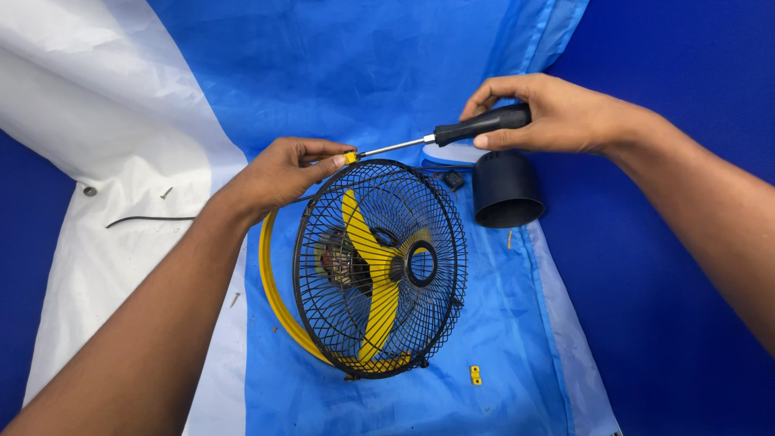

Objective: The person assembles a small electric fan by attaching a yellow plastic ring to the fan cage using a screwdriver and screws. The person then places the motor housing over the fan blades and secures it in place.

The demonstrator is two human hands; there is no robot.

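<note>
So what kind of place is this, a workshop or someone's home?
Probably a makeshift repair spot, not a fitted workshop: a blue and white plastic sheet serves as the work surface, a partly dismantled fan lies on it, and the right hand holds a screwdriver.

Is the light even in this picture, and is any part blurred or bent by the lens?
Head view: light is soft and even; the fan throws only a faint shadow. The right hand and its screwdriver look sharp, as does the left hand. Forearms look stretched toward the frame edges, a wide-lens effect.

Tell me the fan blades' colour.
Yellow fan blades, behind the black wire guard; head view shows them.
</note>
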